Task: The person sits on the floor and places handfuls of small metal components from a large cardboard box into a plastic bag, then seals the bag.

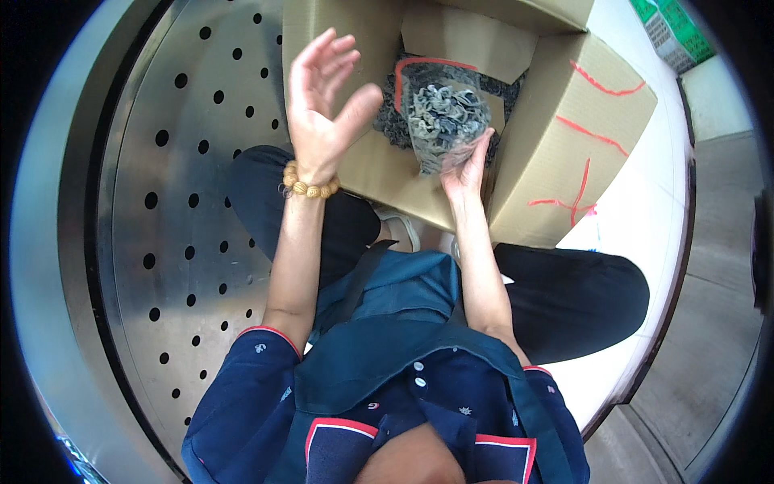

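Observation:
My right hand (468, 166) grips the lower end of a clear plastic bag (423, 81) filled with grey-black curled pieces (447, 118) that look like dried wood ear fungus. A red strip runs along the bag's far edge. Both are over the open cardboard box (405, 187), whose floor holds more loose dark pieces (393, 127), partly hidden behind the bag. My left hand (326, 103) is raised over the box's left side, palm turned inward, fingers apart, holding nothing. A beaded bracelet (308, 184) circles my left wrist.
On the left stands a stainless steel panel (205, 175) with rows of round holes. The box's right flap (586, 127) bears red marker strokes. My knees flank the box on white flooring (641, 212). A green printed package (674, 33) lies at the upper right.

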`<state>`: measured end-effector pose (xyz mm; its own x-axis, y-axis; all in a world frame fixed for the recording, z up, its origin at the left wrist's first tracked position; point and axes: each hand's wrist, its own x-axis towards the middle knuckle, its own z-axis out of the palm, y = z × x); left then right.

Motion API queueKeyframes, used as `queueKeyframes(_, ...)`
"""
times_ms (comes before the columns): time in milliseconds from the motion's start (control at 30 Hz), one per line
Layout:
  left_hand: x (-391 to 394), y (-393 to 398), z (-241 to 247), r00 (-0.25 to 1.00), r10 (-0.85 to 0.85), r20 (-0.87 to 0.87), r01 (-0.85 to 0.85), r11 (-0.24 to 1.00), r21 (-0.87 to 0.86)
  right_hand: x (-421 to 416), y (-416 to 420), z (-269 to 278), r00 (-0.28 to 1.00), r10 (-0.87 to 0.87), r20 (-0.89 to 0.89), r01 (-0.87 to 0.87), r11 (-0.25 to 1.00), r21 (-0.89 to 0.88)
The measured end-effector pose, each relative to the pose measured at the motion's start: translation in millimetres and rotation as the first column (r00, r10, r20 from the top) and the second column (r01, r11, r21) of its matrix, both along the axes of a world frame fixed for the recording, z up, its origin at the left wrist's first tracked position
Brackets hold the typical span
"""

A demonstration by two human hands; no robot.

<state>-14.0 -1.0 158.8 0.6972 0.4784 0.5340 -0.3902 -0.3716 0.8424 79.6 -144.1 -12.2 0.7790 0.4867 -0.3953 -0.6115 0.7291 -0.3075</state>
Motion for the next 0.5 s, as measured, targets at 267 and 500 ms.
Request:
queueKeyframes(267,14,-39,-102,0.996,0.022,-0.085,-0.027,0.998,-0.051,-27,19,6,0.982,0.106,0.158,-0.119,0.99,0.073)
queueKeyframes(500,5,-8,-82,0.997,-0.005,-0.083,-0.014,0.975,-0.223,-17,3,7,0.942,0.097,0.322,0.057,0.898,-0.436)
